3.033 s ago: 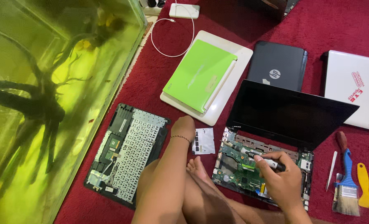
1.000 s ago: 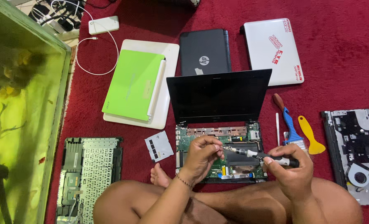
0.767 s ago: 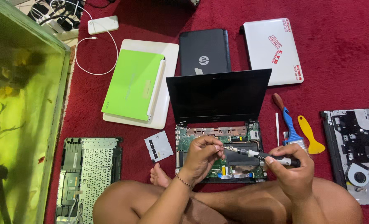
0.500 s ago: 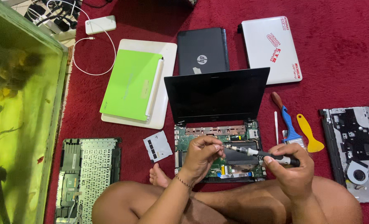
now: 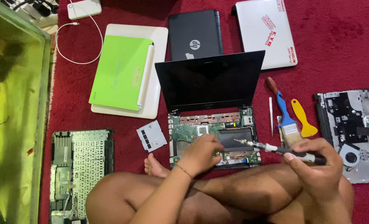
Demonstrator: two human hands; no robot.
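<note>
An opened black laptop (image 5: 211,81) stands on the red carpet with its screen up and its green circuit board (image 5: 192,129) bare. My left hand (image 5: 201,152) rests on the board's front edge, fingers bunched and pressing down on a small part I cannot make out. My right hand (image 5: 315,164) is shut on a black-handled screwdriver (image 5: 275,148). Its silver tip points left and hovers above the dark panel at the board's middle. My crossed bare legs (image 5: 217,195) lie in front of the laptop.
A removed keyboard panel (image 5: 78,164) lies at the left beside a glass fish tank (image 5: 10,120). A small grey cover (image 5: 151,136), a green laptop on a white one (image 5: 120,72), two closed laptops, a blue brush (image 5: 285,112), tweezers, a yellow pry tool (image 5: 302,118) and another opened chassis (image 5: 352,124) surround me.
My view swung right from the tank to centre on the laptop. My left hand came onto the board, and my right hand drew the screwdriver slightly right and up.
</note>
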